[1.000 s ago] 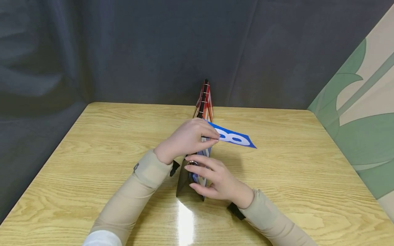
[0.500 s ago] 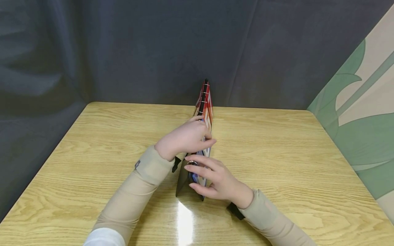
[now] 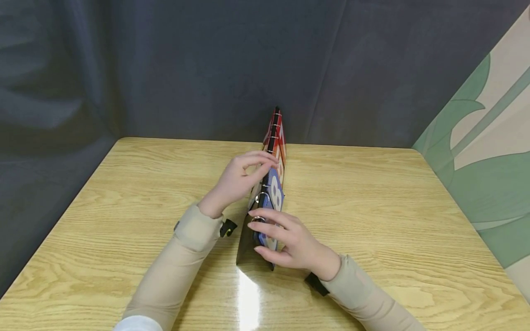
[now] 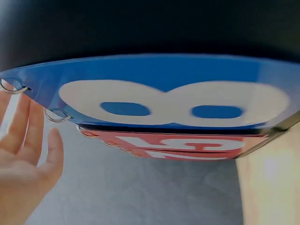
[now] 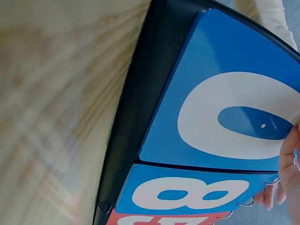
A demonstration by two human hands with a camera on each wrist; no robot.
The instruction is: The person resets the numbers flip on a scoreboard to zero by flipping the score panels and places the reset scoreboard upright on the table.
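Head camera view: a tabletop flip scoreboard stands upright on a light wooden table, seen end-on so it forms a narrow tent shape running away from the viewer. Metal rings along its top ridge hold the number cards. The person's left hand is raised beside the ridge on the left side of the scoreboard, its fingers loosely bent and its fingertips near the rings; it holds nothing. The right hand rests against the near end of the scoreboard from the right, fingers straight and spread over the blue cards, steadying it rather than gripping. Both arms wear beige sleeves.

Left wrist view: a blue card with a white 8 fills the upper part of the picture, hanging from the rings, with a red card just beyond it. The left hand shows at the lower left with relaxed, straight fingers close to the rings.

Right wrist view: a blue card with a white 0 lies against the black frame, next to the blue 8 card. Fingertips of the right hand touch the edge of the 0 card.

A dark cloth backdrop hangs behind the table.
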